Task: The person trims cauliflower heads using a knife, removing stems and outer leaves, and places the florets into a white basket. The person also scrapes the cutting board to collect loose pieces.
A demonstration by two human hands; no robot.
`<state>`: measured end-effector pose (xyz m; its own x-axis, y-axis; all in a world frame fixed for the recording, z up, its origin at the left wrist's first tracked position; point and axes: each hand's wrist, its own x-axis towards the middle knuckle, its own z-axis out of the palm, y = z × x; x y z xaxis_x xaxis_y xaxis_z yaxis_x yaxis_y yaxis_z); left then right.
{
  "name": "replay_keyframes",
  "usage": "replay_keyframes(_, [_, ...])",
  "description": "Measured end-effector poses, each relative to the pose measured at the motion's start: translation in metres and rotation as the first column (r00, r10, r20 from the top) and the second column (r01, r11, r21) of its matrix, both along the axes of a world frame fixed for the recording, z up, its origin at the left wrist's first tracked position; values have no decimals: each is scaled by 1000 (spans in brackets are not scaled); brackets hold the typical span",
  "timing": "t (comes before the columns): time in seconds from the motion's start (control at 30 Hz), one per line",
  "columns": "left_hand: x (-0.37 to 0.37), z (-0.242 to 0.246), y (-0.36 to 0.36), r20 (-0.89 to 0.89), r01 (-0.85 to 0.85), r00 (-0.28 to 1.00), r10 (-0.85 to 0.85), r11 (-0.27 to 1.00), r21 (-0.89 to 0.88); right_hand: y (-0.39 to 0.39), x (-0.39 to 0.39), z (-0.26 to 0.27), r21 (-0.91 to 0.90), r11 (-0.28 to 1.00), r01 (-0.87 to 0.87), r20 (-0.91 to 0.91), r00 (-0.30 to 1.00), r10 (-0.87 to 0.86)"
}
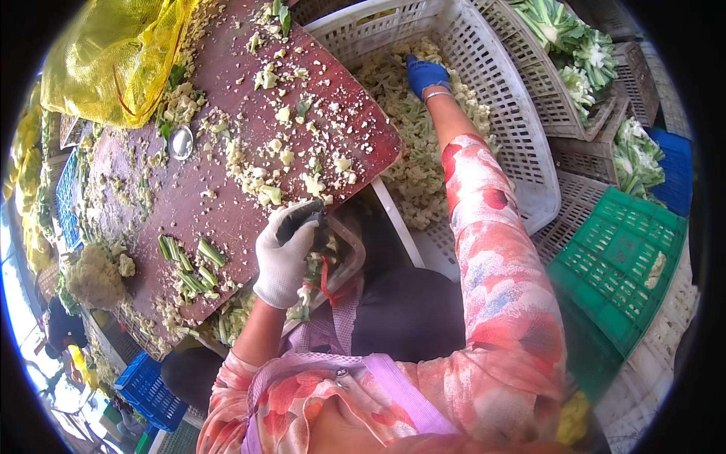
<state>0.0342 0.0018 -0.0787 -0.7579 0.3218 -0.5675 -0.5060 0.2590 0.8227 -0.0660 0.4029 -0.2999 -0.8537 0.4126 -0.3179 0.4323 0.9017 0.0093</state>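
My left hand [287,247], in a white knitted glove with a dark palm, is half curled at the near edge of a red-brown board [227,176]; whether it holds anything is unclear. My right hand [425,76], in a blue glove, reaches into a white slatted plastic crate [499,85] and touches the cauliflower florets [414,164] in it; its fingertips are partly hidden. Cauliflower crumbs and small florets [272,196] lie scattered over the board. Cut green stalks [193,267] lie near its lower edge, and a shiny oval metal object [181,142] lies farther up.
A yellow mesh bag [113,62] covers the board's upper left. A cauliflower head [96,275] sits at its left edge. An open container [346,244] with trimmings stands below my left hand. To the right are a green crate [621,272] and crates with leafy cauliflower [595,57].
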Motion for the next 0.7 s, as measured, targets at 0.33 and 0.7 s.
replay_keyframes(0.33, [-1,13,3,-68,-31,997,46,977,211,-63,97,169,-1000,7,26,11,633,-774])
replay_keyframes(0.7, [12,101,-26,239,-566,791,564,524,637,-314,162,357,-991,55,-122,-134,943,-306])
